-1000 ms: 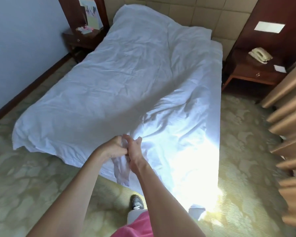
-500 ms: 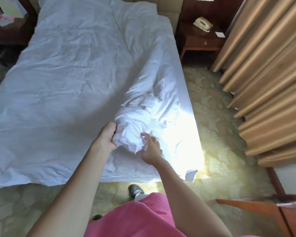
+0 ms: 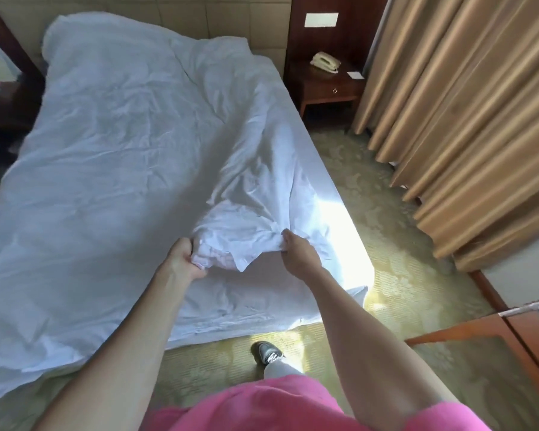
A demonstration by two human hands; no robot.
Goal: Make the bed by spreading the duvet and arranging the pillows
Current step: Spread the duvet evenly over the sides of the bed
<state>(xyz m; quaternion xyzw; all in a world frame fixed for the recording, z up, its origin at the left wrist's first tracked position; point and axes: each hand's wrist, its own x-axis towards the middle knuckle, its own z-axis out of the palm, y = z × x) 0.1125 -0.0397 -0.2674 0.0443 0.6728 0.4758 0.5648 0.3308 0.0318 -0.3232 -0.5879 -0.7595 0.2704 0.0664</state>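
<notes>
A white duvet (image 3: 112, 157) lies crumpled across the bed, hanging over the left and foot edges. Its near right corner is bunched up and lifted off the white sheet (image 3: 249, 309). My left hand (image 3: 184, 258) is clenched on the bunched fabric at the left of that corner. My right hand (image 3: 297, 251) pinches the duvet edge a little to the right, and a loose flap hangs between the two hands. A bulge under the duvet at the head of the bed may be a pillow (image 3: 84, 35); I cannot tell for sure.
A wooden nightstand (image 3: 327, 88) with a cream telephone (image 3: 325, 61) stands right of the headboard. Tan curtains (image 3: 467, 119) hang along the right side. Another dark nightstand (image 3: 3, 98) is at the far left. A wooden furniture edge (image 3: 492, 334) juts in at lower right. Patterned carpet (image 3: 395, 262) surrounds the bed.
My hands have moved apart along the duvet corner, stretching the bunched fabric between them and lifting it. My view has swung right and then partly back toward the headboard.
</notes>
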